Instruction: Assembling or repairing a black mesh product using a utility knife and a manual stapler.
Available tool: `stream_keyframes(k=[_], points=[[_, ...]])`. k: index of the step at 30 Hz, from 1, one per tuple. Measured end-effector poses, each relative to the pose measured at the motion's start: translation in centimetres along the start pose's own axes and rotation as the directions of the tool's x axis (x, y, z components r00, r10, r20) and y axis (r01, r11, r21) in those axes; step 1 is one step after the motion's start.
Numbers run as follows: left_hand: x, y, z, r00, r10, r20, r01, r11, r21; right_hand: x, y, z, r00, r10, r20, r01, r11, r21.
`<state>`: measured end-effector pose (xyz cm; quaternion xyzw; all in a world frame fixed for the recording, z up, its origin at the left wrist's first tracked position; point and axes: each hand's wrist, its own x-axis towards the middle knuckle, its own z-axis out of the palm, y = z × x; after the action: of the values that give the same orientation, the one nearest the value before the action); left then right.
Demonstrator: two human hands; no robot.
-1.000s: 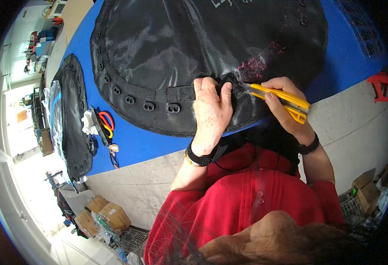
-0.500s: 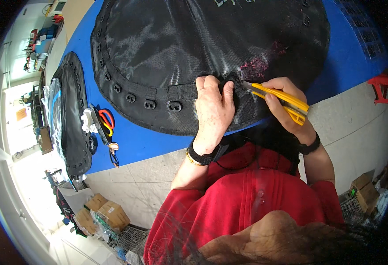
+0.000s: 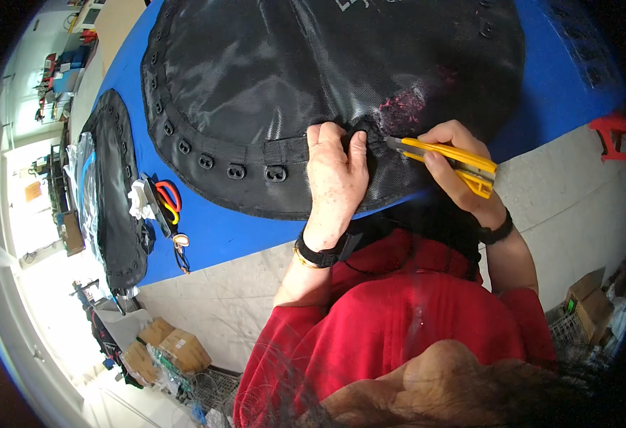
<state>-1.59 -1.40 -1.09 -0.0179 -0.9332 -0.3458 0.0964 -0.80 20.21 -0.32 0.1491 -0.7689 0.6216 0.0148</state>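
Observation:
A large black fabric piece (image 3: 234, 78) with a rounded edge lies before me, black plastic double-loop fittings (image 3: 276, 173) spaced along its border. My left hand (image 3: 336, 178) is closed on the fabric near its front edge, thumb beside a bunched dark spot and fingertips partly hidden. My right hand (image 3: 450, 171) grips a yellow utility knife (image 3: 463, 158). The knife's tip touches or nearly touches the fabric just right of my left thumb; the exact contact is too small to tell. Past the tip, a pink scuffed patch (image 3: 401, 109) marks the cloth.
On the blue table (image 3: 206, 246), scissors with red and yellow handles (image 3: 168, 200) lie at the left, beside a white crumpled piece (image 3: 140, 200). Another black fabric piece (image 3: 110, 185) rests farther left. Cardboard boxes (image 3: 185, 349) stand on the floor; a red object (image 3: 614, 137) is at the right.
The view has shifted slightly. The knife tip now sits a little lower relative to my left thumb, and both hands keep their hold.

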Motion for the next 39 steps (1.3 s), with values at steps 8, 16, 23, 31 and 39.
stream_keyframes(k=[8,16,23,31,39], points=[[-1.2,2.4,-0.9,0.995,0.056,-0.086,-0.059,0.998,-0.032,-1.0,-0.5,0.1,0.983,0.151,-0.107,-0.135,0.981,0.142],[-0.6,2.8,-0.8,0.97,0.228,0.088,-0.242,0.947,0.209,-0.6,0.6,0.5,0.983,0.083,-0.162,-0.066,0.992,0.108],[-0.4,1.4,0.2,0.965,0.248,0.082,-0.26,0.943,0.207,-0.7,0.5,0.5,0.984,0.098,-0.149,-0.08,0.99,0.118],[-0.1,2.1,-0.8,0.965,0.234,0.12,-0.246,0.965,0.096,-0.7,0.5,0.3,0.983,0.108,-0.148,-0.095,0.991,0.089],[0.2,1.6,-0.4,0.969,0.218,0.12,-0.23,0.969,0.096,-0.6,0.3,0.4,0.981,0.132,-0.14,-0.122,0.989,0.078]])
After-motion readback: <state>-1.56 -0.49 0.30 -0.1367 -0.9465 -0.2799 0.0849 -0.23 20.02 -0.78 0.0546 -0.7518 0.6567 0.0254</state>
